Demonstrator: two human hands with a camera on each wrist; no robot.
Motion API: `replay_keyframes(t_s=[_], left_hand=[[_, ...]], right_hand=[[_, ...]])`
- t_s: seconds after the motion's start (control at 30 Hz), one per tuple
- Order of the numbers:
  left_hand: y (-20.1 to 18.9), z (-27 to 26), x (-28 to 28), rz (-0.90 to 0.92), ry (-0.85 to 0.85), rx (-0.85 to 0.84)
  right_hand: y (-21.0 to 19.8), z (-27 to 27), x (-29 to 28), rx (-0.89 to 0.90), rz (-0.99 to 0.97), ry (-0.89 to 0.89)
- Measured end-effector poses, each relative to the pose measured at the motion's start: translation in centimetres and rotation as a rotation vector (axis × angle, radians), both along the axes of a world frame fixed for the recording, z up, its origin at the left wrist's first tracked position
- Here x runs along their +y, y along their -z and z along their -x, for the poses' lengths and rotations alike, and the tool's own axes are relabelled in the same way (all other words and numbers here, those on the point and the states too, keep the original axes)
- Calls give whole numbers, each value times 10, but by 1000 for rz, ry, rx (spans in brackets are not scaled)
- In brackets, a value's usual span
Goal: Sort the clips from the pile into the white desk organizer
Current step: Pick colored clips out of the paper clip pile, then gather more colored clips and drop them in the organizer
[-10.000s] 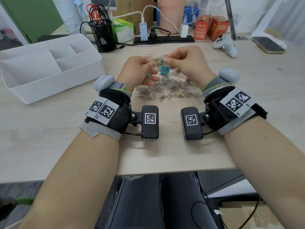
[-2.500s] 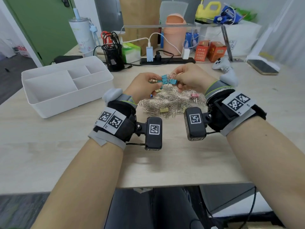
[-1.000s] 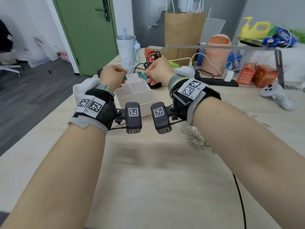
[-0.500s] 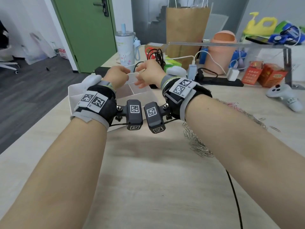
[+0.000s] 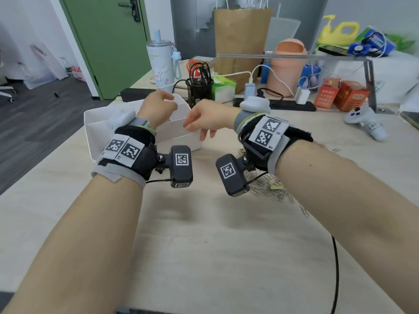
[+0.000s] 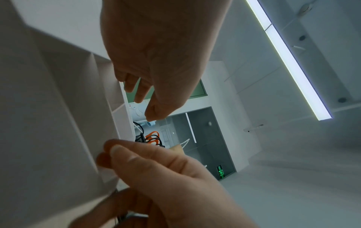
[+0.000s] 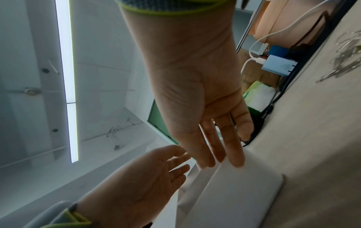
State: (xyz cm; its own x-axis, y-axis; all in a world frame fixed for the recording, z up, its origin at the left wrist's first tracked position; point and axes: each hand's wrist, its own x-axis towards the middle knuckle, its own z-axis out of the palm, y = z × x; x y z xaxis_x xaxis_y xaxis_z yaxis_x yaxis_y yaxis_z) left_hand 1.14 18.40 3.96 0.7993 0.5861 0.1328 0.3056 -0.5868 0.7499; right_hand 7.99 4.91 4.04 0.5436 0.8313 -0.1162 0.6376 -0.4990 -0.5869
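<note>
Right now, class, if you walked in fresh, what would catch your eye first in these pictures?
Two bare hands hover over the white organizer at the table's far left: the left hand and the right hand, both with relaxed fingers and holding nothing. Next, the black tagged camera units strapped at the wrists. Then the clip pile, half hidden beneath the right forearm.

Two empty hands [image 6: 156, 64] beside white organizer [image 6: 48, 108]
</note>
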Motion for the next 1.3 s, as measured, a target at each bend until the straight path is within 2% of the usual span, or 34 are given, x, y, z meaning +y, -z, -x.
replay_keyframes(t_s=[0.23,0.37,0.7,0.8,0.93,1.07,1.17,1.3], left_hand=[[13,17,-34,-70,22,96],[12,25,-45,-94,81,153],[5,40,-90,-117,241,203],[2,42,-101,-91,244,169],[-1,40,-119,-80,201,22],[-1,32,-148,-32,286,-28],[1,28,-168,-42,388,81],[10,21,-194,-132,522,377]], right_hand=[[8,16,-19,31,81,-15],[6,23,-27,12,69,0],[-2,36,-75,97,78,24],[-5,43,-90,105,37,35],[-15,46,-115,-16,-92,112],[-20,43,-151,-85,-43,206],[-18,41,-173,-102,27,279],[-7,38,-205,-75,92,386]])
